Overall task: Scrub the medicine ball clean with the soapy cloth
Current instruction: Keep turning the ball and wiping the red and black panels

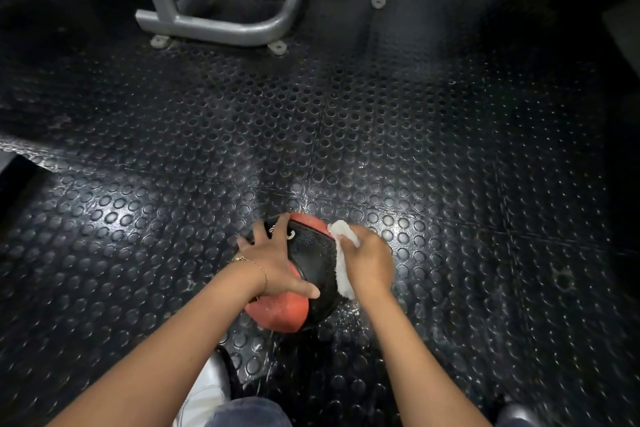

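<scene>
Top-cropped machine frame (221,24), cloth (343,274) half hidden

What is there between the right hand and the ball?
A white cloth. The right hand holds it against the side of the medicine ball, as the head view shows.

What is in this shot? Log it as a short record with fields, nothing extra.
medicine ball: red and black, resting on the floor
left hand: fingers spread over the ball's top left, steadying it
right hand: holds the cloth against the ball's right side
cloth: white, bunched under the right hand
floor: dark studded rubber, wet sheen around the ball
machine frame: grey, at the far end
shoe: white, near edge
</scene>
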{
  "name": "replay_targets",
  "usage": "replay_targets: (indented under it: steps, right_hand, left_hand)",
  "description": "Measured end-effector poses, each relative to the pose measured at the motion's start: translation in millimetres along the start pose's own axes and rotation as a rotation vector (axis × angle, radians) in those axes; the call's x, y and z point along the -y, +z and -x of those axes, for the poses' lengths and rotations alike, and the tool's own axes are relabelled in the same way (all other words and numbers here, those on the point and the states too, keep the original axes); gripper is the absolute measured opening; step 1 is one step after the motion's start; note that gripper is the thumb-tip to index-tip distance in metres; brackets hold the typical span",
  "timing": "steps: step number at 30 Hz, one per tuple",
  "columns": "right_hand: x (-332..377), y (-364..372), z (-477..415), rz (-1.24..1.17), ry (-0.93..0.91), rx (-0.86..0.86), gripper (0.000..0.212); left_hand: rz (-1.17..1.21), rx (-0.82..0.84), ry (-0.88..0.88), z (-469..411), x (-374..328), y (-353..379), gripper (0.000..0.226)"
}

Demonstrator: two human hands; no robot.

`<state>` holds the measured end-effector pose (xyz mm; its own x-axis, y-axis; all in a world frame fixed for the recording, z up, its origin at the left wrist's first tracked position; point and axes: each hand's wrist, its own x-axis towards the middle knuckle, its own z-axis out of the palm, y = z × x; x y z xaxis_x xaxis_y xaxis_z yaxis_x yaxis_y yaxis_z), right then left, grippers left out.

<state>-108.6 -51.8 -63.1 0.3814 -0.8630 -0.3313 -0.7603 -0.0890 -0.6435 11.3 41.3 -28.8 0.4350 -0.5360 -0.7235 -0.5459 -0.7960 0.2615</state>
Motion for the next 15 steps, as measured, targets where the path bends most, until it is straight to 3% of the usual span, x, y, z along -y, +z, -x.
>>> replay_targets:
  steps: [6, 12, 15]
  right_hand:
    - [0.8, 0.2, 23.2, -0.002, -0.131, -0.022, 0.025]
    - [-15.8, 5.5, 8.7, -0.032, 0.020, -0.065, 0.024]
    - [-14.0, -0.5, 10.5, -0.127, -0.001, -0.071, 0.020]
  left_hand:
    - [0.003, 0.000, 0.003, -1.2, 2.4, -2.5, 0.133]
    - [0.017, 0.017, 0.001, -0.9, 0.7, -3.5, 0.133]
    - [0.013, 0.018, 0.004, -1.8, -0.5, -5.2, 0.134]
